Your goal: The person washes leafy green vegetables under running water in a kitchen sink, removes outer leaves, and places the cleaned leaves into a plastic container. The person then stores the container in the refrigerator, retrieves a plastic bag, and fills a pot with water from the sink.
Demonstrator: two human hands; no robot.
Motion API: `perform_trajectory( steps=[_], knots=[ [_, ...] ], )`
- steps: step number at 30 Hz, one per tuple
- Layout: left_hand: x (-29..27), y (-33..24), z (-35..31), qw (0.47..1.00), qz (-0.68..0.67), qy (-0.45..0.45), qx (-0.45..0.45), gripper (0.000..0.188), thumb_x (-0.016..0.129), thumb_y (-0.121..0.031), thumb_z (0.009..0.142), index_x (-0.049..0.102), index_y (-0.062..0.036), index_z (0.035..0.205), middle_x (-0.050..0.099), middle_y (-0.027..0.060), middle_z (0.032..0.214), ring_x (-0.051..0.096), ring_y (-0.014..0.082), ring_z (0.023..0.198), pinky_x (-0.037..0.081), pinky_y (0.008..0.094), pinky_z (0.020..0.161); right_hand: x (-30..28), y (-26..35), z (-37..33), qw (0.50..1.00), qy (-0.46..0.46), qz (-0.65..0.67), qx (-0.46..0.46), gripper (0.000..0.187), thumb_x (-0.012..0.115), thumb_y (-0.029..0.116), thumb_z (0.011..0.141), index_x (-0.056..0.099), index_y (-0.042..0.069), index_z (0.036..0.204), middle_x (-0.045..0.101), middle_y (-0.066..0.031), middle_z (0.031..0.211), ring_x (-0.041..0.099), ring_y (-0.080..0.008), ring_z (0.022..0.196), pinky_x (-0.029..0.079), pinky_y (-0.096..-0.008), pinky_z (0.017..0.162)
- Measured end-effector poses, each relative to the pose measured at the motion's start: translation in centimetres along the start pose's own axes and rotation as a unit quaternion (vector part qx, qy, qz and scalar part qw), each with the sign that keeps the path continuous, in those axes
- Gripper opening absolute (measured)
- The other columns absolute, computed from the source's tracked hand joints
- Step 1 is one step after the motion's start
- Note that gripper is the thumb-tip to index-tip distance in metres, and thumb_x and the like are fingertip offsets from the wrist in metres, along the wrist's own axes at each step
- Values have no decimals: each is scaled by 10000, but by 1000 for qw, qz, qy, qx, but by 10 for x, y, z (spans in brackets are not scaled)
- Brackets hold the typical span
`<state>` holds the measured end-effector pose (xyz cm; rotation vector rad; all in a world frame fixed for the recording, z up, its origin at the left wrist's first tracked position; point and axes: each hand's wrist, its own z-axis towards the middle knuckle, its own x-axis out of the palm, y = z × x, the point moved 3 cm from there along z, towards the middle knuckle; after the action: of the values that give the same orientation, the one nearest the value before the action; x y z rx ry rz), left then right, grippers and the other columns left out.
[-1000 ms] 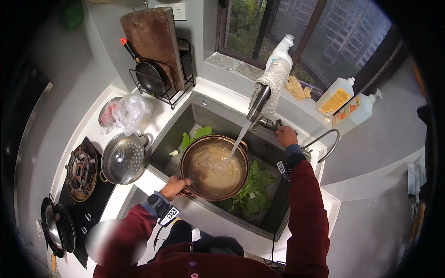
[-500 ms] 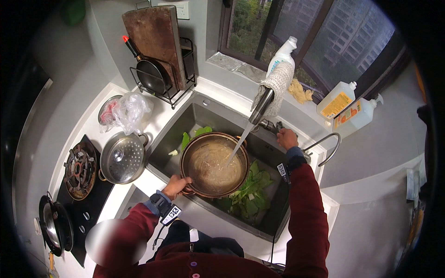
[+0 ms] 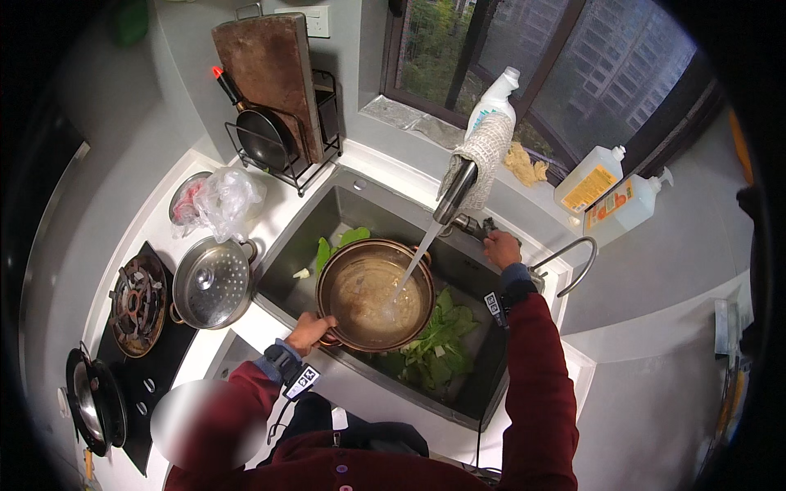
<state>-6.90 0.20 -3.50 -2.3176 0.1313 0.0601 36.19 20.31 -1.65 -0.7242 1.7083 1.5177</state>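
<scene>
A wide brown-rimmed pot (image 3: 376, 337) sits in the grey sink (image 3: 282, 282), with cloudy water inside. My left hand (image 3: 309, 333) is closed on the pot's near-left handle. Water (image 3: 416, 260) streams into the pot from the metal faucet (image 3: 455, 193), which has a pale mesh cloth (image 3: 489, 155) draped over it. My right hand (image 3: 502, 250) is closed around the faucet's lever at its base; the fingers partly hide the lever. Green leafy vegetables (image 3: 440, 348) lie in the sink to the right of the pot, and a few leaves (image 3: 340, 241) lie behind it.
On the left counter are a lidded steamer pot (image 3: 214, 284), a plastic bag (image 3: 231, 200) and a gas stove (image 3: 137, 304). A rack (image 3: 303, 176) holds a cutting board (image 3: 270, 78) and a pan (image 3: 266, 137). Bottles (image 3: 591, 180) line the window sill. A thin curved tap (image 3: 591, 266) stands at right.
The view has shifted slightly. Water still runs into the pot, and the water inside looks a little clearer. Both hands keep their grips.
</scene>
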Motion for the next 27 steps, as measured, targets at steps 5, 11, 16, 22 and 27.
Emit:
perform_trajectory(
  steps=[5, 11, 16, 22, 27],
  knots=[
    [1, 1, 0, 1000, -14, -10, 13, 240, 580, -207, 799, 617, 30, 808, 606, 65, 606, 556, 120, 459, 359, 220, 343, 1, -2, 1, 1000, -7, 9, 10, 215, 630, 255, 754, 662, 99, 899, 649, -156, 885, 607, -357, 868, 477, -442, 759],
    [2, 6, 4, 1000, -14, -10, 5, 231, 580, -199, 805, 617, 29, 796, 610, 71, 598, 546, 124, 434, 349, 221, 334, 1, -1, 0, 1000, 2, -6, 26, 216, 635, 256, 756, 664, 108, 912, 651, -151, 881, 611, -346, 872, 480, -440, 760],
    [5, 5, 4, 1000, -21, -2, 2, 221, 580, -198, 809, 617, 17, 782, 612, 68, 597, 543, 116, 430, 315, 216, 325, 1, -1, -1, 999, 10, 2, 42, 210, 636, 256, 759, 664, 113, 909, 651, -150, 878, 613, -346, 866, 482, -442, 751],
    [7, 1, -1, 999, -41, -12, 5, 236, 576, -214, 812, 615, 12, 756, 611, 66, 593, 538, 112, 425, 291, 216, 319, -1, 2, -2, 999, 1, -11, 37, 207, 636, 251, 760, 664, 110, 909, 654, -146, 856, 620, -342, 848, 485, -436, 746],
    [5, -3, -1, 999, -32, -2, -4, 265, 582, -136, 809, 585, 118, 887, 629, 150, 705, 634, 206, 563, 517, 269, 456, -1, 3, -3, 1000, 5, 2, 25, 190, 637, 233, 765, 662, 107, 905, 660, -132, 820, 629, -324, 825, 483, -435, 742]
  ],
)
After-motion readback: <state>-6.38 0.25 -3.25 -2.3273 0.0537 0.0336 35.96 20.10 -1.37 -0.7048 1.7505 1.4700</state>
